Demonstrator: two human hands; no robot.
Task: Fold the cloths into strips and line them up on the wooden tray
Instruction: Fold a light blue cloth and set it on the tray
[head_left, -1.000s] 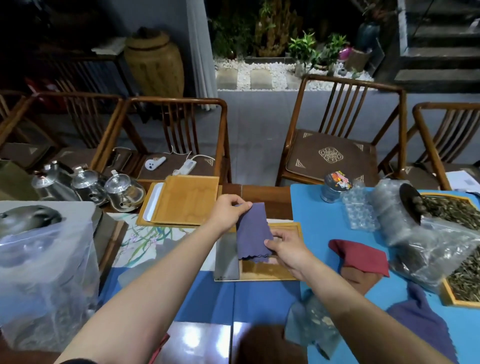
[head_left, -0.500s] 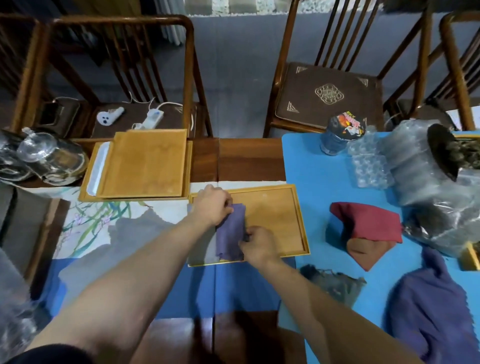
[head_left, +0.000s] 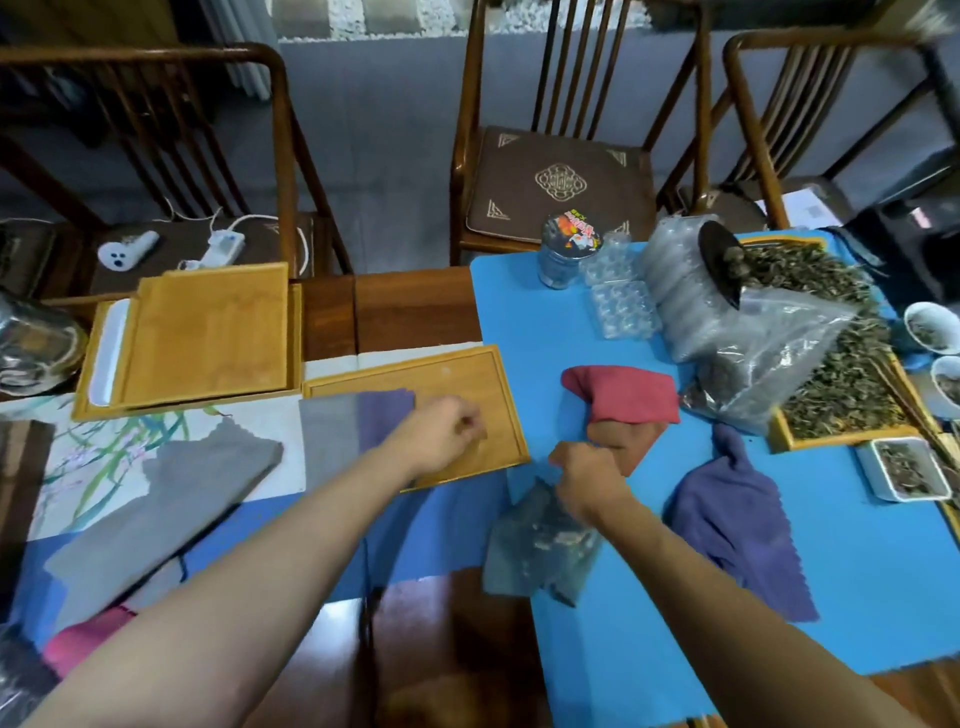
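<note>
Strips, grey (head_left: 328, 431) then purple (head_left: 385, 415), lie long axis twelve-to-six at the tray's (head_left: 498, 395) left end. My left hand (head_left: 441, 431) hovers loosely curled, empty, above the tray. My right hand (head_left: 584, 475) pinches the grey cloth (head_left: 535, 545) at its six o'clock, so it's nearer. No legible writing.

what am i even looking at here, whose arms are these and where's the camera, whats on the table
There is no machine: a person wears a camera on the head, so you look down along their own bare arms. The left hand hovers over a wooden tray where a grey strip and a purple strip lie side by side. The right hand is closed on a crumpled grey cloth. On the blue mat wait a red cloth and a purple cloth.
</note>
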